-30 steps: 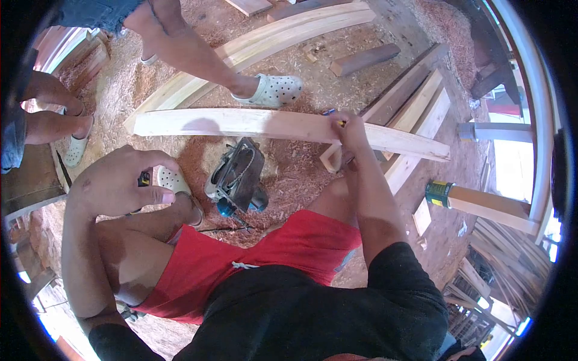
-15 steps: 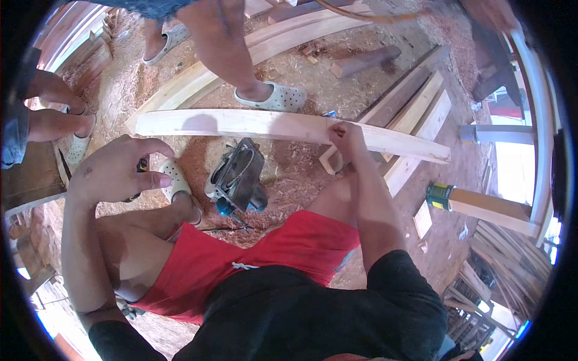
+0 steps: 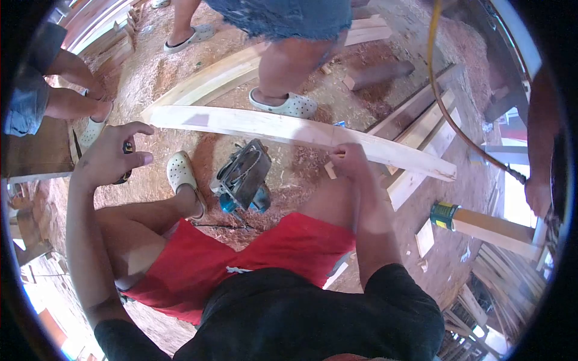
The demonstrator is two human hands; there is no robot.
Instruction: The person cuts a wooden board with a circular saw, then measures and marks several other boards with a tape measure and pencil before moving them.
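Curved plank and the person's two hands, head view. The pale plank [image 3: 301, 130] lies ahead of the body, its right end crossing a group of boards [image 3: 391, 126]; its long axis, gently bowed, runs from just past 9 o'clock to just past 3 o'clock (12 o'clock being directly away from the wearer). The right hand [image 3: 350, 157] is the nearer to the plank's middle portion: it overlaps the near edge in view, right of centre, so that most of the plank's length extends from it toward 10 o'clock and the shorter part toward 4. Contact with the wood cannot be confirmed. The right forearm points between 11 and 12 o'clock, fingers curled; whether this grip closes on anything cannot be told. The left hand [image 3: 107, 159] is raised, its forearm directed toward 12 o'clock, index finger and thumb spread apart, while the grip clasps a black-and-yellow tape measure [image 3: 127, 147] against the palm. From it, the plank's left end lies between 1 and 2 o'clock. A power saw [image 3: 244, 175] rests on the floor at about 9 o'clock from the right hand; a co-worker's clog [image 3: 298, 106] stands just beyond the plank, between 10 and 11.
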